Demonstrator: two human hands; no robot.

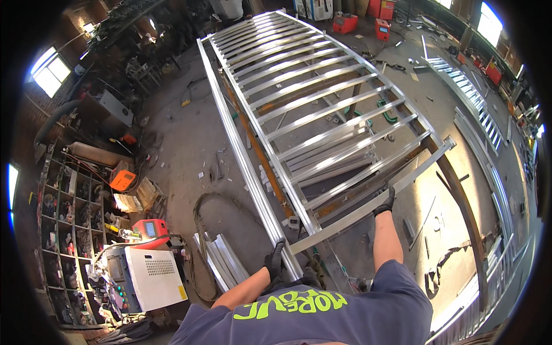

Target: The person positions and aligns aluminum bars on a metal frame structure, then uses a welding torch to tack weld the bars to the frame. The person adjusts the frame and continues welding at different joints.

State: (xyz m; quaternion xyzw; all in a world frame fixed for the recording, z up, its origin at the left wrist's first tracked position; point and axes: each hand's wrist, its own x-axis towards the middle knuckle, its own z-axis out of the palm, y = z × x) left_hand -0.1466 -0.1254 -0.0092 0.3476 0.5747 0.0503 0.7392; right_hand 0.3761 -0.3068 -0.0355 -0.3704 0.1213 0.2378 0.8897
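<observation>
A large shiny metal railing frame (347,137) with many parallel crossbars lies in front of me, raised on a brown steel support. Along its left side runs a long ribbed metal rail (236,144), apart from the frame for most of its length. My left hand (275,261), in a black glove, is closed round the near end of this rail. Across the frame's near end lies a flat metal bar (339,224), slanting up to the right. My right hand (385,202), gloved too, grips that bar near its middle; some fingers are hidden behind it.
At the left stand a white machine (158,273), a red welding unit (152,229) and a pigeonhole shelf (57,230). Metal strips (221,261) and a looped hose (198,213) lie on the floor by my left arm. Another railing (466,86) lies at the far right.
</observation>
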